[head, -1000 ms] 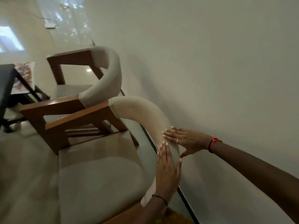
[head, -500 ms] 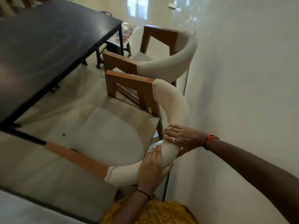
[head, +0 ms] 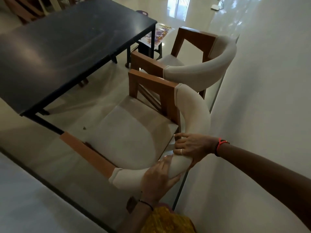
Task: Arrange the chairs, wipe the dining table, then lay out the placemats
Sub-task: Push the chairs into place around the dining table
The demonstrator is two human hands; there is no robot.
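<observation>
A wooden chair [head: 133,132] with a beige seat and a curved padded backrest stands next to the white wall, facing the dark dining table [head: 67,47]. My right hand [head: 193,147] grips the padded backrest from above, fingers curled over its inner side. My left hand [head: 158,177] wraps round the same backrest lower down, just left of the right hand. A second matching chair [head: 198,68] stands right behind the first, also along the wall. A flowery placemat [head: 156,35] lies on a low dark stool beyond the table's far corner.
The white wall [head: 260,98] runs close along the right of both chairs. A strip of pale floor [head: 104,91] separates the chairs from the table. A grey surface [head: 25,190] with a dark edge fills the lower left. More wooden furniture [head: 21,9] shows at top left.
The view has swung left so the dining table now shows. Both hands went from flat on the backrest to curled round it, and the chair has turned relative to me.
</observation>
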